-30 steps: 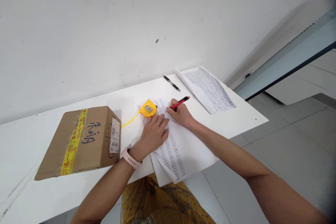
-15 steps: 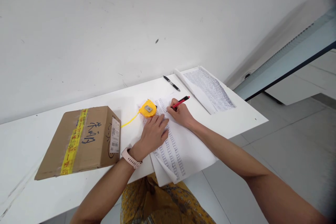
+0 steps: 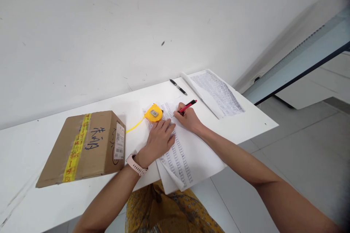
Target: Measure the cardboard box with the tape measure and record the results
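My right hand (image 3: 188, 117) grips a red pen (image 3: 188, 106) with a black upper part, its lower end down at the written sheet (image 3: 198, 153). Columns of handwritten marks run along that paper, and its near corner curls over the table edge. Flat on the paper's left side lies my left hand (image 3: 161, 136), fingers stretched out; a pink watch band (image 3: 136, 165) circles the wrist. Just beyond those fingers sits a yellow tape measure (image 3: 154, 113), partly on the paper, its yellow blade (image 3: 136, 126) running left to the cardboard box (image 3: 95, 145).
The box carries yellow tape, a label and dark handwriting. Near the wall lies a black pen (image 3: 178, 87). Another written-on stack of paper (image 3: 218, 93) is at the right end of the white table (image 3: 254, 123). A white wall (image 3: 136, 25) rises behind.
Almost nothing differs. The red pen's top has shifted very slightly left; the view itself has moved a touch.
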`<state>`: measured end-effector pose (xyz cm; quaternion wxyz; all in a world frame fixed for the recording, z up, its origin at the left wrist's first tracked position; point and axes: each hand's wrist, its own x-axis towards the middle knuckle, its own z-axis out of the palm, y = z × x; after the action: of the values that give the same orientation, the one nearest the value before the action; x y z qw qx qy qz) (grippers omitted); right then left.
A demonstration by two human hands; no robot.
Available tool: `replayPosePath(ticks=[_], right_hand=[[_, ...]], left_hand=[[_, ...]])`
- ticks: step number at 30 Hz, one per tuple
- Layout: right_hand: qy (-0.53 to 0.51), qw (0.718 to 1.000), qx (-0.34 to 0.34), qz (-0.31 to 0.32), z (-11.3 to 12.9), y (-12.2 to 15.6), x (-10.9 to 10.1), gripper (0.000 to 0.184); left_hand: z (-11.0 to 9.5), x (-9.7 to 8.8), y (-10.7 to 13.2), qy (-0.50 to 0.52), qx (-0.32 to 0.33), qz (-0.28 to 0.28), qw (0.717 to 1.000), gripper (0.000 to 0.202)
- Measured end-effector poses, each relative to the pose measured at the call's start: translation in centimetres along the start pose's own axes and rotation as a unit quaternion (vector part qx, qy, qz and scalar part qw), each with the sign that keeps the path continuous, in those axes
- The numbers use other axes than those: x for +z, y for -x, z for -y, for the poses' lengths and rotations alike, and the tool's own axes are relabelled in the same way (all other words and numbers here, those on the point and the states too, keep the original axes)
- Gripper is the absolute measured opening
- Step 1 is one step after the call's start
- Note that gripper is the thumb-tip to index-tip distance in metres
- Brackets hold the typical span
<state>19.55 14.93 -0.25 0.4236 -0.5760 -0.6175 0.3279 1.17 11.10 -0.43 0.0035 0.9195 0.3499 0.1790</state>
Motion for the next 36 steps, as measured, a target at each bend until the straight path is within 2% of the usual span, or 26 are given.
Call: replayPosePath(ticks=[6, 10, 13, 15, 17, 19, 21, 25, 27, 29, 30, 32, 34, 36], right_hand=[[-0.003, 1.000, 0.005, -0.003, 0.1, -0.1, 0.1, 0.023], [0.021, 0.999, -0.022, -0.046, 0.0, 0.0, -0.2, 0.020], [0.076, 0.988, -0.121, -0.059, -0.5, 0.0, -0.8, 0.008], [0.142, 0.973, -0.177, -0.041, -1.0, -0.2, -1.0, 0.014], [0.215, 0.957, -0.194, -0.030, -1.6, -0.5, -0.9, 0.027], [0.267, 0.942, -0.200, -0.029, -2.1, -0.7, -0.6, 0.041], [0.288, 0.934, -0.209, -0.031, -2.5, -0.9, -0.2, 0.050], [0.259, 0.942, -0.208, -0.044, -2.9, -1.0, 0.1, 0.044], [0.216, 0.953, -0.202, -0.069, -2.3, -0.8, 0.0, 0.037], [0.141, 0.968, -0.186, -0.095, -0.6, -0.2, -0.4, 0.033], [0.087, 0.978, -0.169, -0.087, 0.6, 0.3, -0.7, 0.033], [-0.040, 0.992, -0.118, 0.000, 3.7, 1.7, -1.3, 0.037], [-0.142, 0.976, -0.068, 0.153, 7.1, 3.3, -1.8, 0.045], [-0.165, 0.952, -0.056, 0.251, 10.2, 5.0, -1.9, 0.041]], left_hand=[[0.0, 0.1, 0.0, 0.016, -0.005, 0.000, 1.000, 0.036], [0.0, 0.0, 0.1, 0.023, 0.006, -0.018, 1.000, 0.033], [0.0, -0.5, 0.1, 0.022, -0.025, -0.104, 0.994, 0.024], [0.1, -0.8, 0.1, 0.001, -0.091, -0.175, 0.980, 0.024], [0.4, -0.9, -0.1, -0.019, -0.155, -0.206, 0.966, 0.038], [1.1, -0.6, -0.3, -0.023, -0.199, -0.204, 0.958, 0.063], [2.1, -0.1, -0.6, -0.011, -0.229, -0.191, 0.954, 0.080], [3.2, -0.1, -0.9, 0.040, -0.256, -0.183, 0.948, 0.079], [2.4, -1.1, -0.5, 0.074, -0.246, -0.206, 0.944, 0.075], [0.4, -2.6, 0.4, 0.135, -0.242, -0.229, 0.933, 0.075], [-0.8, -3.5, 1.1, 0.177, -0.246, -0.235, 0.924, 0.077], [-3.5, -5.2, 2.8, 0.271, -0.259, -0.235, 0.897, 0.079], [-6.0, -6.6, 4.9, 0.342, -0.264, -0.237, 0.870, 0.079], [-7.8, -7.9, 6.9, 0.376, -0.274, -0.245, 0.851, 0.077]])
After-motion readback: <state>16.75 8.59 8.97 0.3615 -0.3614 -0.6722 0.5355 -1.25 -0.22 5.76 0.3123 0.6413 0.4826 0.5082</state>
